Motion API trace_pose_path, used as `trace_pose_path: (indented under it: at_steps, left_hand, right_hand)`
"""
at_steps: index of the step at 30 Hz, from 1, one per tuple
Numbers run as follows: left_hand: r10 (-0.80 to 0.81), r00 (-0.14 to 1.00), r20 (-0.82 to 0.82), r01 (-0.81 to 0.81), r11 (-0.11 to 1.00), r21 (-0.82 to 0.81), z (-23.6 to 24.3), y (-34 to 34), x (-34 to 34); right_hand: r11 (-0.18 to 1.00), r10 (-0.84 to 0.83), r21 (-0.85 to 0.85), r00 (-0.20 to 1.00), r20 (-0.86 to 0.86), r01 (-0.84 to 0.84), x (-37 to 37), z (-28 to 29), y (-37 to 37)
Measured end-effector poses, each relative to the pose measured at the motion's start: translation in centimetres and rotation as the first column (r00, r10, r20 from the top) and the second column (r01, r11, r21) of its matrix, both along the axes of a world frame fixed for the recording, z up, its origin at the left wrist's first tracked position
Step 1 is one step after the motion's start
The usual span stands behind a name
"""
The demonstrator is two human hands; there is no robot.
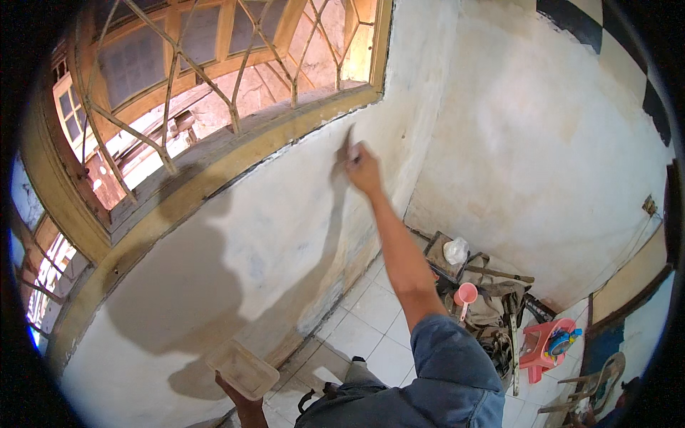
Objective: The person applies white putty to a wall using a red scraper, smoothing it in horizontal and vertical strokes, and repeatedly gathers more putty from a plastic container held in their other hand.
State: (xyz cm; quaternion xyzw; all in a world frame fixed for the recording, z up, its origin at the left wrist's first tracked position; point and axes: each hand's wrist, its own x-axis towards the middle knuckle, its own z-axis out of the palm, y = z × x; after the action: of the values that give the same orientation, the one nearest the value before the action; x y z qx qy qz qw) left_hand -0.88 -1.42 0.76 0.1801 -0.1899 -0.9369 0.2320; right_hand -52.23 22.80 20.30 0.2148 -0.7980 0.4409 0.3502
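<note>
Scraper (347, 146) blade blurred against wall (285, 214)

the left hand (239, 399) shows only its fingers; the pale rectangular tray (242, 369) it holds covers the rest, and the wrist is cut off by the lower edge. what lies in the tray is too washed out to tell. the right hand (362, 167) hides most of the flat tool (347, 146) pressed to the wall (271, 228), so its handle can't be made out. the heap of tools (492, 299) in the corner is too small and tangled to sort apart. the window (207, 78) runs off into the dark rim.
</note>
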Motion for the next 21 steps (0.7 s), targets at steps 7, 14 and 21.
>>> trace_pose_path:
  at_steps: [7,14,21]
  left_hand:
    - [0.219,0.958,0.187,-0.149,0.932,-0.331,-2.9,-1.8,1.2]
    - [0.103,0.991,0.086,-0.094,0.991,-0.099,0.9,-0.3,1.5]
    - [0.173,0.960,0.218,-0.132,0.973,-0.192,2.4,0.6,0.6]
  right_hand:
    - [0.951,0.294,-0.152,0.936,0.192,-0.268,16.5,-3.0,-4.9]
    - [0.955,0.087,-0.295,0.968,0.237,-0.014,-1.8,-3.9,4.8]
    - [0.961,0.275,-0.076,0.929,0.249,-0.265,14.5,-9.3,-8.1]
